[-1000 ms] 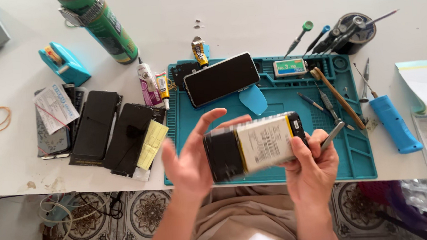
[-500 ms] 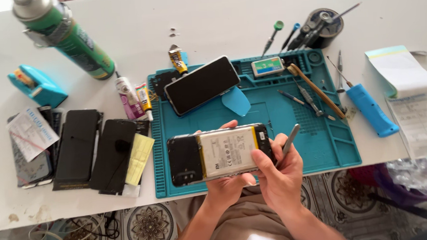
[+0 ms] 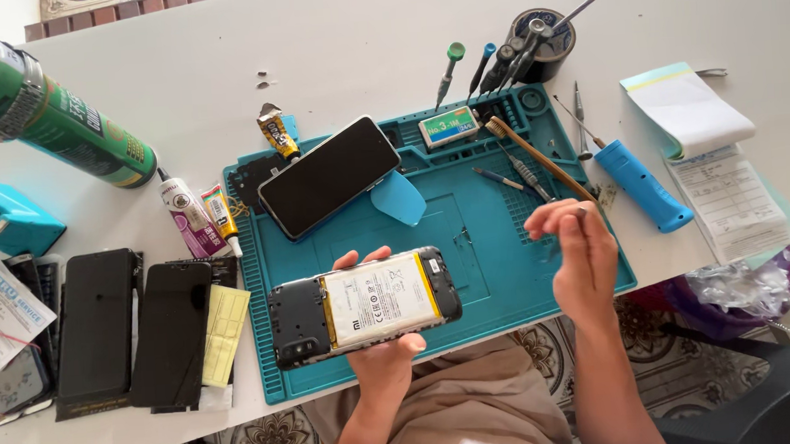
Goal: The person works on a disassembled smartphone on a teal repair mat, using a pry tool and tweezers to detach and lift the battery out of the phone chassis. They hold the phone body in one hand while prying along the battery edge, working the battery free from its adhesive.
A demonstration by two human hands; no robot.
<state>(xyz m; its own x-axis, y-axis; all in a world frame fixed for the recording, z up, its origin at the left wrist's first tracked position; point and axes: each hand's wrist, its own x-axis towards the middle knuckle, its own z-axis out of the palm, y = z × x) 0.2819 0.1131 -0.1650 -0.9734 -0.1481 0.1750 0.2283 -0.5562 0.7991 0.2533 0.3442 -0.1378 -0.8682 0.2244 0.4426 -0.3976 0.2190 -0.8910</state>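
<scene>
My left hand (image 3: 384,361) grips an opened phone (image 3: 364,308) from below, back cover off, its pale battery and black inner frame facing up. It hovers over the near edge of the teal work mat (image 3: 479,253). My right hand (image 3: 578,261) is off to the right above the mat, apart from the phone, fingers pinched on a thin metal tool (image 3: 582,212). A second phone (image 3: 328,177) lies screen up, tilted, at the mat's far left, with a blue plastic pick (image 3: 399,200) beside it.
A wooden-handled brush (image 3: 537,158), small screwdrivers and a blue-handled tool (image 3: 644,188) lie near my right hand. A round tool holder (image 3: 537,35) stands behind. Left of the mat are glue tubes (image 3: 186,212), a green spray can (image 3: 50,106) and black phone panels (image 3: 100,327). A notepad (image 3: 692,112) lies right.
My right hand has left the phone and moved right over the mat with the thin tool. My left hand alone now holds the opened phone.
</scene>
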